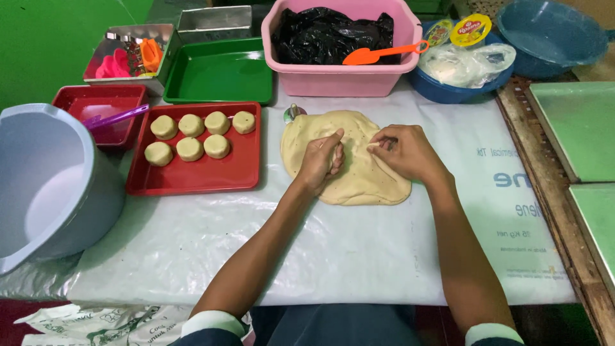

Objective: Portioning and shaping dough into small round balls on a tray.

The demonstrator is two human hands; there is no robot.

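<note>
A flat sheet of pale dough [359,170] lies on the white plastic sheet [359,250] that covers the table, just right of the red tray [192,176]. The left hand [322,160] rests on the dough, its fingers curled with a fold of dough pinched between thumb and fingers. The right hand [403,150] rests on the upper right part of the dough, fingers bent and pressing its surface; whether it grips any dough cannot be told. The two hands are near each other but apart. The red tray carries seven round dough pieces [192,134] in two rows. Just above the dough's top edge a small round cutter [294,113] stands on the sheet. Behind it sits a pink tub [339,80] holding a black bag and an orange spatula [381,53]. A green tray [221,74], a small red box [102,106] with a purple spoon, and a grey bucket [51,186] stand to the left; a blue bowl [448,90] to the right.
</note>
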